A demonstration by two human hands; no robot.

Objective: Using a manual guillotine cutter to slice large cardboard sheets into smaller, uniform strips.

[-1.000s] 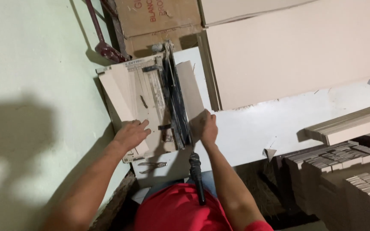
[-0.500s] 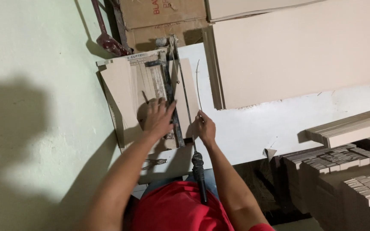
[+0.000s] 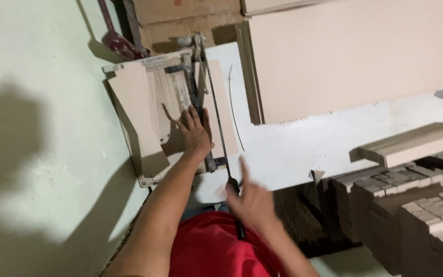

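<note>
A paper cutter (image 3: 149,177) with a pale board and a long blade arm (image 3: 216,118) lies in front of me. Tan cardboard sheets (image 3: 134,107) rest on its bed. My left hand (image 3: 195,131) lies flat with fingers spread on the sheets, right beside the blade arm. My right hand (image 3: 249,200) is blurred and wraps the black handle (image 3: 240,230) at the near end of the blade arm, its index finger sticking up. My red shirt (image 3: 211,246) fills the bottom middle.
A large tan board (image 3: 355,56) leans across the upper right over a white surface (image 3: 293,143). Stacks of cut cardboard pieces (image 3: 411,205) stand at the right. A pale green wall (image 3: 37,128) is at the left, with a red-handled tool (image 3: 114,36) and a cardboard box (image 3: 180,20) beyond the cutter.
My left hand slid further up the cutter onto the sheets by the blade. My right hand left the blade's middle and dropped back to the black handle.
</note>
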